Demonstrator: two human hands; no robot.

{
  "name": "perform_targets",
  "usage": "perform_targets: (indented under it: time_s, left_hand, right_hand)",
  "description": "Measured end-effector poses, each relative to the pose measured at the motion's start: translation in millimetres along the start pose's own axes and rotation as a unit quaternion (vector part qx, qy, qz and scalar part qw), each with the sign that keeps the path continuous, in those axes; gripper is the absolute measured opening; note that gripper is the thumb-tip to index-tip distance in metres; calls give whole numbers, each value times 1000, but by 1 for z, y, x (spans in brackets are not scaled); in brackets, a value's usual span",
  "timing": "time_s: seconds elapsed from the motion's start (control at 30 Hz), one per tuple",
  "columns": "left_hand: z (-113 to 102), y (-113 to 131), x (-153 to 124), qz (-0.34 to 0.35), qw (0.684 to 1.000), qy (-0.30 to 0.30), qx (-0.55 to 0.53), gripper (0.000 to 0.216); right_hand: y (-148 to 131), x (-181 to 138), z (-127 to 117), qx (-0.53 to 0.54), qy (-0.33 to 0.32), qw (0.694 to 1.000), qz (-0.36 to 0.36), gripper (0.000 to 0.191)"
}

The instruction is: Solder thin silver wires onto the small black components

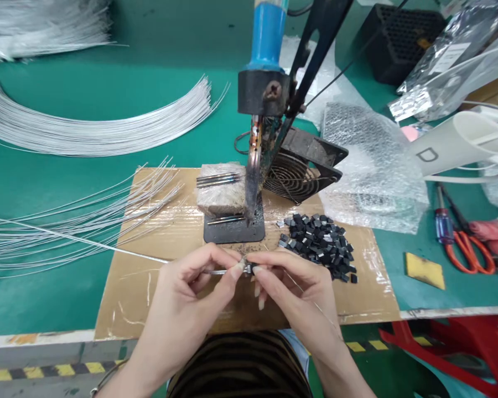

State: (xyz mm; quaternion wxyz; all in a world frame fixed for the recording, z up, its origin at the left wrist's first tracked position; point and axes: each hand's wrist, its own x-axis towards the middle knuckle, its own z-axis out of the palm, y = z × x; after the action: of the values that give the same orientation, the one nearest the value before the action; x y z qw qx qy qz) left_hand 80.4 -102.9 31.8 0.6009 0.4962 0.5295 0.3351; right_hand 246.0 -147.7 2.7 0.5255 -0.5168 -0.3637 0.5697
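My left hand [191, 304] pinches a thin grey-white cable [139, 255] close to its end, with thumb and forefinger together. Facing it, my right hand [301, 296] has a small black connector [251, 268] between thumb and fingertips. Cable end and connector meet between the two hands; fingertips hide whether they are joined. A fine silvery wire [321, 311] runs through my right hand and trails down over the wrist. Just beyond my fingers, a clamped soldering iron with a blue handle [268, 36] points down, its dark tip [251, 196] above a black base plate [255, 232].
A pile of small black connectors [317, 243] lies right on the cardboard [120, 304]. Loose cables [66, 235] and a cable bundle [99, 132] spread left. A fan [301, 166] stands behind the iron. At right are a white mug [444, 146], yellow sponge [424, 270] and red-handled scissors [477, 254].
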Motion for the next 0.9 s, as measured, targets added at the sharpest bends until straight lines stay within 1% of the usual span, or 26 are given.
perform_targets:
  time_s: [0.1,0.2,0.27,0.4,0.43,0.47,0.53,0.57,0.63,0.67,0.77,0.9]
  left_hand:
    - [0,-2,1,12,1000,-11,26,13]
    - [1,-6,3,21,998,9,62,11]
    - [1,-7,4,25,996,20,78,11]
    - [2,-5,8,42,995,30,91,11]
    - [2,-4,9,47,994,32,95,11]
    - [3,-3,11,51,993,35,99,11]
    - [3,0,14,57,992,41,106,11]
    - [3,1,16,59,991,43,109,11]
    - [3,2,18,63,991,42,108,11]
    - [3,2,19,64,991,41,107,11]
    - [2,1,21,64,992,40,99,11]
    - [2,1,23,60,992,41,98,10]
  right_hand:
    - [2,-4,-1,-83,20,995,-47,23]
    - [5,-10,-1,-155,48,984,-77,36]
    - [5,-12,0,-174,64,979,-80,38]
    - [0,-11,-1,-203,36,976,-74,45]
    - [-2,-10,-2,-207,32,975,-76,44]
    - [-4,-10,-3,-214,34,973,-79,38]
    - [-7,-9,-6,-237,44,966,-88,17]
    - [-8,-9,-7,-251,46,963,-89,14]
    - [-9,-9,-7,-268,36,959,-82,24]
    - [-10,-9,-7,-270,27,960,-75,26]
    - [-9,-7,-3,-271,6,960,-67,25]
    - [-10,-3,1,-253,8,964,-82,20]
